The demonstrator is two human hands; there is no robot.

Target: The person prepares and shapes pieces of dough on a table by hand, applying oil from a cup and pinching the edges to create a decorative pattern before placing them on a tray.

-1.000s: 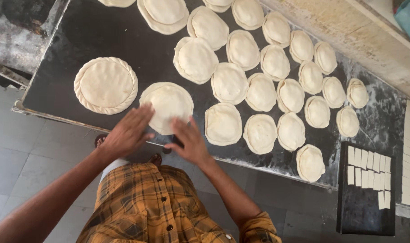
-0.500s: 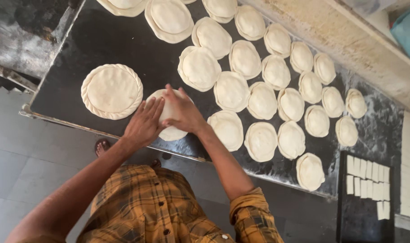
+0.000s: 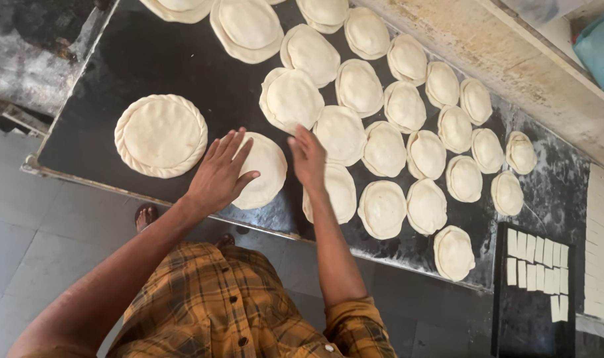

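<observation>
- Left hand (image 3: 221, 174): flat, fingers spread, palm down on the left part of a round dough disc (image 3: 262, 169). Grip released, pressing, not grasping.
- Right hand (image 3: 308, 159): edge-on, fingers straight, at the disc's right rim or just off it; can't tell if it touches. Grip released, holding nothing.
- Disc sits near the front edge of the dark desk (image 3: 149, 59), between both hands: 3 o'clock from the left hand, 9 o'clock from the right. Round, so no long axis. Left hand is the nearer one, already on it.
- At 9 o'clock from the disc: larger disc with crimped rim (image 3: 161, 135), apart from it.
- At 3 o'clock: stuffed dough round (image 3: 338, 192) just beside the right hand, tight clearance there.
- From 12 to 3 o'clock: rows of similar rounds (image 3: 381, 149), many touching or overlapping.
- Far right, 4 o'clock: black tray of small white dough squares (image 3: 537, 255), well apart.
- Front desk edge close at 6 o'clock; tiled floor (image 3: 43, 245) below.
</observation>
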